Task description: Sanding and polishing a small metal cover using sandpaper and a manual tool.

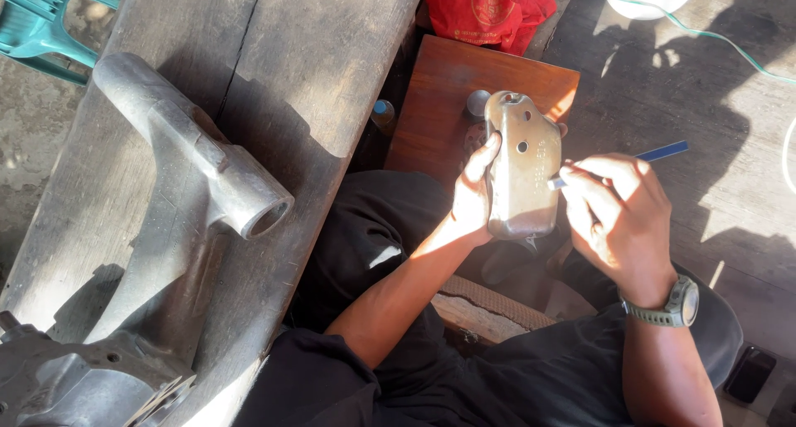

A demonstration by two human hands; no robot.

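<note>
A seated person, seen from above, works in hard sunlight with both hands held over their lap. Far out to the left of the grip lies the largest thing in view, a grey cast metal frame part (pixel 178 220) with an open tube end, resting on a weathered plank worktop (pixel 332 54). It lies near the worktop's edge, and a knock from an elbow could, I judge, send it off.

Beyond the grip sits a brown wooden board (pixel 439 87), with a red cloth (pixel 489 8) past that.

The left hand (pixel 474 196) holds a bare metal cover plate (pixel 522 166) upright, thumb laid along its left edge, other fingers hidden behind. The plate hangs in the air above the lap, touching nothing else. This one-sided grip looks light; a firm push from the tool could twist the plate or drop it onto the legs.

The right hand (pixel 618 215), a grey-green wristwatch (pixel 676 304) on its wrist, is closed in a pinch around a slim blue-handled tool (pixel 651 155). The tool's tip meets the plate's right edge. If it skids off the smooth metal, it would probably head toward the left thumb just across the plate, or scratch the face.

A dark phone-like slab (pixel 750 373) lies on the ground below the right elbow, where it could get stepped on.
</note>
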